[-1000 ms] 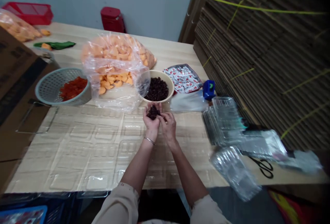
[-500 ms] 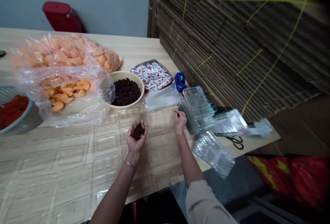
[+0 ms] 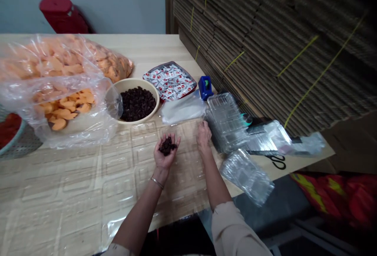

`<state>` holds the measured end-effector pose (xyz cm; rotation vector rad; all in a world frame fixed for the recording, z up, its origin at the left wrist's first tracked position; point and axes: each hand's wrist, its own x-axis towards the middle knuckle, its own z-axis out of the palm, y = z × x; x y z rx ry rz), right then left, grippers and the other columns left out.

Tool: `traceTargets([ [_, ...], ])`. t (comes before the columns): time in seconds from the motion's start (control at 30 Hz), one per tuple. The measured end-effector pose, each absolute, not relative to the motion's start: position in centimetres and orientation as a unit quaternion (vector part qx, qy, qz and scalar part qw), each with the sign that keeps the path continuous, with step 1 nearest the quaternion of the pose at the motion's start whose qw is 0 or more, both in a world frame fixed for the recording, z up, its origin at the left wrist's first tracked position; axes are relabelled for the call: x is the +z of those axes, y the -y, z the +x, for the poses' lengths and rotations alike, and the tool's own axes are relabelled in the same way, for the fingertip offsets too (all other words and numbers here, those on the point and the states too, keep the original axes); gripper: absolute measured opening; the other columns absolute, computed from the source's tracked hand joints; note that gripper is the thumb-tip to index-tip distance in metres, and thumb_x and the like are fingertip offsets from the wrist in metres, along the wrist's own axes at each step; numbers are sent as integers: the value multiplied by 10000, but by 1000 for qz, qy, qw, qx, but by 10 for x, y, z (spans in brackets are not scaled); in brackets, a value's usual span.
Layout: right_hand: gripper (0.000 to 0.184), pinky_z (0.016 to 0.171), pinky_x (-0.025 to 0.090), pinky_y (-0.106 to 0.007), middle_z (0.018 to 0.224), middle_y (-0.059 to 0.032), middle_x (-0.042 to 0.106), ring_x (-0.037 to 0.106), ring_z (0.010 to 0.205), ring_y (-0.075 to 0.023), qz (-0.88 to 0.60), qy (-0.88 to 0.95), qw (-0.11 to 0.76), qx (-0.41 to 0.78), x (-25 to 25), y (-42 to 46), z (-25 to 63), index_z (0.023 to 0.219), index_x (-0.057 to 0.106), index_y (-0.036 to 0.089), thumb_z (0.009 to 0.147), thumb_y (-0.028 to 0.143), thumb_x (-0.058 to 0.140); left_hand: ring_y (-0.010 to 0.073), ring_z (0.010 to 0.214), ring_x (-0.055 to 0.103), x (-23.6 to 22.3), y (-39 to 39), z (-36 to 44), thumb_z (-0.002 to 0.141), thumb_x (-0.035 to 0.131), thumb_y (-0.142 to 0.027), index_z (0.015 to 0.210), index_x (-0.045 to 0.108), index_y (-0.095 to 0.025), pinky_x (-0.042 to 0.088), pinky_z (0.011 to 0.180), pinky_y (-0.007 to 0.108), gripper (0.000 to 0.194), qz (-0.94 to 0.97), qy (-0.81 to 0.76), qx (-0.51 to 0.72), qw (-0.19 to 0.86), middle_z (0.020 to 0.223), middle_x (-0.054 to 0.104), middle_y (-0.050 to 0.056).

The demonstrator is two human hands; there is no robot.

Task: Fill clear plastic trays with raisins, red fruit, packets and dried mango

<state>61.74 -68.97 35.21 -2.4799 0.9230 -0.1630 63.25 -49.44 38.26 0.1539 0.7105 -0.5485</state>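
Observation:
My left hand (image 3: 162, 158), palm up, cups a small heap of dark dried fruit pieces (image 3: 167, 146) over the clear plastic trays (image 3: 144, 142) spread across the table. My right hand (image 3: 203, 135) is lowered at the far right trays, fingers drawn together and pointing down; motion blur hides what they hold, if anything. Behind the left hand stands a cream bowl (image 3: 157, 106) with more of the same dark pieces. Stacked clear plastic containers (image 3: 226, 118) lie just right of my right hand.
A large clear bag of orange slices (image 3: 67, 63) and a blue basket (image 3: 28, 142) of red pieces are at the left. Farther back sit a tray of small sachets (image 3: 171, 79), clear bags (image 3: 184, 108) and a blue tape dispenser (image 3: 205, 88). Cardboard stacks (image 3: 265, 44) border the right side.
My right hand has lowered to the trays; the dark piece seen earlier at its fingertips is no longer visible. My left hand, still cupping the fruit, has moved right and slightly forward.

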Motion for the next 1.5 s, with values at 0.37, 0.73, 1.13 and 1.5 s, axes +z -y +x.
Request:
traceTargets([
  [0.37, 182, 803, 530, -322, 926, -60, 642, 618, 884, -201, -811, -158, 549, -125, 370, 613, 586, 903, 695, 210, 857, 335, 571, 189, 1077, 667, 378, 523, 640, 976, 390, -222, 837, 733, -176, 480, 1023, 423, 373, 86, -326, -251, 908, 874, 755, 56],
  [0.73, 114, 825, 493, -335, 869, -69, 641, 587, 865, -221, -893, -205, 392, -80, 359, 656, 561, 845, 704, 195, 849, 242, 600, 201, 1146, 640, 379, 469, 639, 967, 418, -204, 832, 730, -160, 480, 1033, 452, 343, 79, -340, -203, 915, 912, 761, 60],
  [1.13, 169, 838, 459, -371, 833, -84, 615, 557, 863, -241, -955, -155, 219, -123, 342, 649, 586, 845, 665, 169, 900, 150, 506, 211, 1058, 679, 379, 445, 613, 955, 407, -167, 873, 743, -143, 487, 1021, 458, 347, 77, -363, -219, 902, 904, 764, 75],
  [1.5, 173, 892, 461, -419, 960, -131, 620, 537, 951, -270, -980, -7, 197, -29, 341, 638, 604, 946, 645, 151, 877, 64, 512, 226, 1041, 688, 361, 454, 609, 934, 421, -147, 892, 751, -134, 474, 1032, 477, 332, 103, -368, -248, 890, 927, 767, 94],
])
